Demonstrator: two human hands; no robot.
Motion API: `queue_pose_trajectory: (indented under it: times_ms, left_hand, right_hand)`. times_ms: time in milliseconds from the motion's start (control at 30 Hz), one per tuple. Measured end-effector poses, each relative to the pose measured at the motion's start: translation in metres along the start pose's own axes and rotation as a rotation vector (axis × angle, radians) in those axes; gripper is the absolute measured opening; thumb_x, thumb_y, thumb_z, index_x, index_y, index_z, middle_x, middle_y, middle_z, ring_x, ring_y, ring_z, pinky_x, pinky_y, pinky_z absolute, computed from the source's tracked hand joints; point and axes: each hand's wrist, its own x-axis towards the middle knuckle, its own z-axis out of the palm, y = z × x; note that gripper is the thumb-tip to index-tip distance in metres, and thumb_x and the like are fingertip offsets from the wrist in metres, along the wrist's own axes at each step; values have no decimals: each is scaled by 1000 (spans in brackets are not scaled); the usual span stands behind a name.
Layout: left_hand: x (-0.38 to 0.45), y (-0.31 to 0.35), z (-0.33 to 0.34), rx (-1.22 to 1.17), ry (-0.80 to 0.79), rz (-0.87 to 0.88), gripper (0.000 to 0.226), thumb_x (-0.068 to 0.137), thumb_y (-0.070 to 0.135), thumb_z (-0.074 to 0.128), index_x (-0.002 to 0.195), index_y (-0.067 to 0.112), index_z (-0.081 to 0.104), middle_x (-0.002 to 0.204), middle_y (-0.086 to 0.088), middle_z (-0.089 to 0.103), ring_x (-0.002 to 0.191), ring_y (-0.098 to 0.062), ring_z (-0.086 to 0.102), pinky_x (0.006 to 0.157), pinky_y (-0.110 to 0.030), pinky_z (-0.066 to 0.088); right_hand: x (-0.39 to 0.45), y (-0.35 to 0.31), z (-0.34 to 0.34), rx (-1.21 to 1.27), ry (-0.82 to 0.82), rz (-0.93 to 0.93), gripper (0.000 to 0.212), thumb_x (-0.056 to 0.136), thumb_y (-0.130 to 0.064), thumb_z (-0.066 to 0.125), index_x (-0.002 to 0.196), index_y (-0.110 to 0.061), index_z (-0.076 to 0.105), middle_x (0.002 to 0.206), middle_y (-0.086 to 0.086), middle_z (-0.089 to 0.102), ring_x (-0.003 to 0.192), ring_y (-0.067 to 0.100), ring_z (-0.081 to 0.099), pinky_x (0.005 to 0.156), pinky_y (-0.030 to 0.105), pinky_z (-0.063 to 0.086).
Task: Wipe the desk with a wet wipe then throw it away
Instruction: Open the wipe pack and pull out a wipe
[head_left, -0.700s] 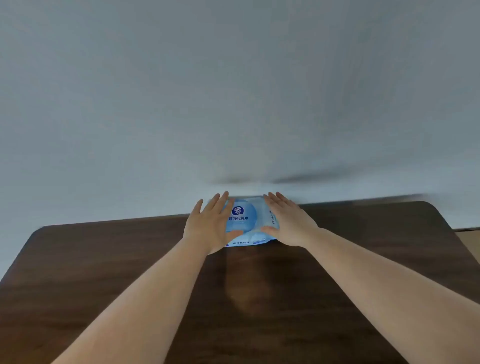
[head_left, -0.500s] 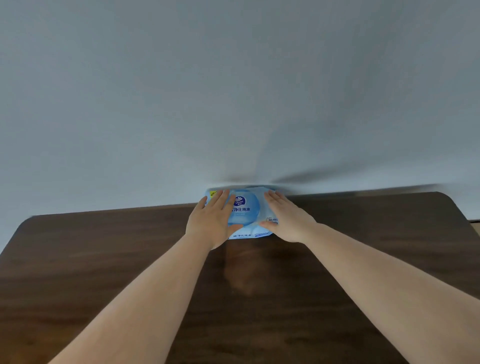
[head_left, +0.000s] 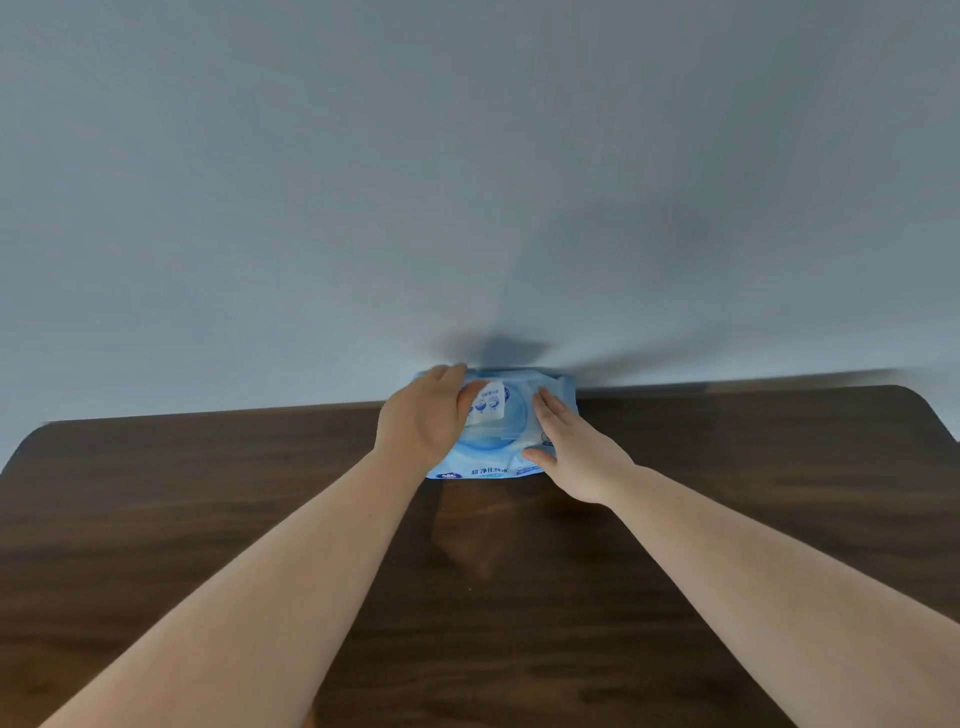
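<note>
Now your left hand (head_left: 423, 426) peels the seal flap (head_left: 488, 405) up, fingers pinched on it; your right hand (head_left: 571, 452), fingers flat together, pins the wet-wipe pack (head_left: 488, 462) at the tabletop's (head_left: 208, 519) 12 o'clock edge.

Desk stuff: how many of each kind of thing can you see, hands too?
Hands: 2, the left hand peeling up the pack's flap and the right hand flat on the pack
Wet wipe pack: 1, blue
Desk: 1, dark wood
Total: 4
</note>
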Motion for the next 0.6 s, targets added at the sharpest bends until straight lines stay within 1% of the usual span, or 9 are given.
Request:
queue_pose_trajectory:
  times_ms: [100,200,267,333,367,400,467,533,600]
  left_hand:
    - [3,8,-5,-41,162,-147,47,92,53,46,111,10,47,103,-7,57,85,-34,59,65,-38,42]
    - [-1,10,0,-103,115,-285,44,87,58,51,87,15,43,72,1,53,77,-28,59,61,-31,37]
    - [-2,10,6,-280,106,-260,45,80,58,61,101,18,51,91,3,62,90,-24,61,68,-30,42]
    - [-5,12,11,-296,35,-147,71,71,59,71,128,23,46,122,6,57,109,-19,57,78,-30,44]
    - [-7,13,16,-266,14,-102,78,68,58,73,131,23,44,125,7,54,110,-17,55,75,-29,44]
    - [-7,14,20,-229,26,-73,74,67,56,75,126,21,47,122,7,54,106,-16,55,71,-28,43]
    - [-6,16,25,-187,89,-55,44,75,40,72,108,15,54,112,4,54,93,-17,55,63,-28,40]
    - [-3,16,22,-262,148,-135,14,85,20,59,92,8,57,101,1,54,84,-20,52,64,-28,37]
    - [-1,7,14,-436,152,-272,10,86,14,53,78,7,52,78,-2,50,75,-22,46,65,-28,34]
  right_hand:
    - [1,0,2,-18,-1,8,77,96,-44,42,151,-18,-6,161,-2,-6,146,16,11,114,35,25]
    - [1,-2,-1,-38,-2,14,76,97,-44,41,151,-17,-5,161,-2,-6,146,16,12,113,35,27]
    - [0,-2,-2,-43,-2,15,76,97,-44,41,151,-17,-4,161,-2,-5,146,16,13,113,35,27]
    - [-1,-4,-3,-34,-3,18,76,96,-42,43,151,-16,-3,161,-2,-5,146,16,12,112,34,27]
    - [-2,-5,-4,-28,-12,19,77,96,-41,45,151,-15,-3,161,-1,-5,146,16,11,113,34,26]
    - [-3,-6,-6,-22,-28,20,78,96,-40,47,151,-14,-2,161,-1,-5,146,16,10,113,34,26]
    - [-5,-10,-12,-22,-57,27,76,95,-36,49,151,-14,3,161,-1,-1,145,18,16,112,35,28]
    - [-6,-13,-19,-50,20,23,61,93,-31,47,147,-14,24,157,1,21,134,24,38,103,39,40]
    - [-5,-18,-24,-85,199,2,45,93,-30,46,136,-17,44,138,3,47,116,25,51,90,38,46]
